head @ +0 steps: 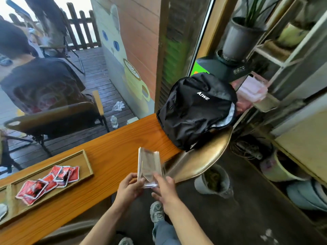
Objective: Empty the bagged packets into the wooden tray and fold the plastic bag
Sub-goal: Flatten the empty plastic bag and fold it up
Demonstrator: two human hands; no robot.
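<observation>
Hands (148, 188) over wooden counter (115, 156) edge

Counts on and around the tabletop (113, 156)

One wooden tray (85, 156); roughly seven red packets (47, 181), overlapping, exact number unclear; one clear plastic bag (149, 167); two hands, left hand (130, 189), right hand (166, 190); one black backpack (196, 110).

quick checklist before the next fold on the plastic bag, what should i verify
1. Red packets out of the bag and lying in the wooden tray: ok.
2. Plastic bag holds nothing more: cannot tell, reflections hide the inside.
3. Left hand grips the bag's lower left edge: ok.
4. Right hand on the lower right edge: ok.
5. Bag already folded narrow and held upright: ok.
6. Bare counter beside the bag to press a crease: ok.
</observation>
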